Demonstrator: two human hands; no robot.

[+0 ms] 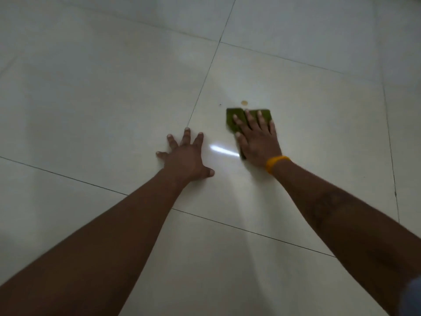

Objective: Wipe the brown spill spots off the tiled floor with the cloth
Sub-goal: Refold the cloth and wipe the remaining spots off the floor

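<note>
The green cloth (238,117) lies flat on the tiled floor (114,87) right of centre frame, and it looks soft, light and thin, likely to bunch or skid on the glossy tile unless a broad palm pins it. The right hand (258,140) does that, fingers (260,118) straight and pressing the cloth down, with one brown spill spot (244,102) just above its top edge. Left of it, the left hand (185,153) is splayed flat on bare tile, holding nothing.
</note>
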